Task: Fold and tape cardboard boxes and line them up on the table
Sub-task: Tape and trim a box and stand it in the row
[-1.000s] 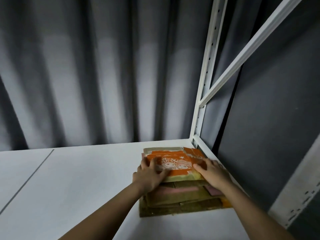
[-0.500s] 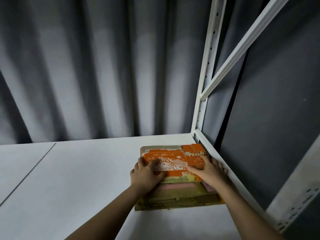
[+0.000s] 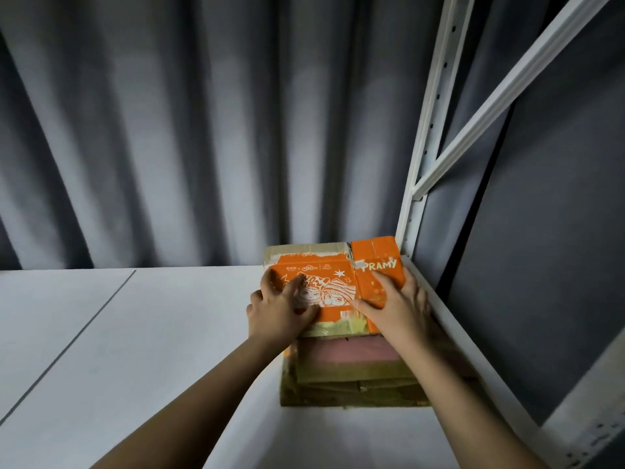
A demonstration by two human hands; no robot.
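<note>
Box: orange flat box (image 3: 333,292) tops the stack (image 3: 351,377), long axis left-right.
Hands: left hand (image 3: 280,308) and right hand (image 3: 394,304) grip its near corners, equally close.

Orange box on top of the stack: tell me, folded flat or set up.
Folded flat: the orange box lies as one thin sheet on the stack.

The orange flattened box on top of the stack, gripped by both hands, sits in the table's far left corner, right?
Not quite. The head view shows the orange flattened box on the stack, held by the left hand and right hand, in the far right corner of the table, beside the white shelf frame.
</note>
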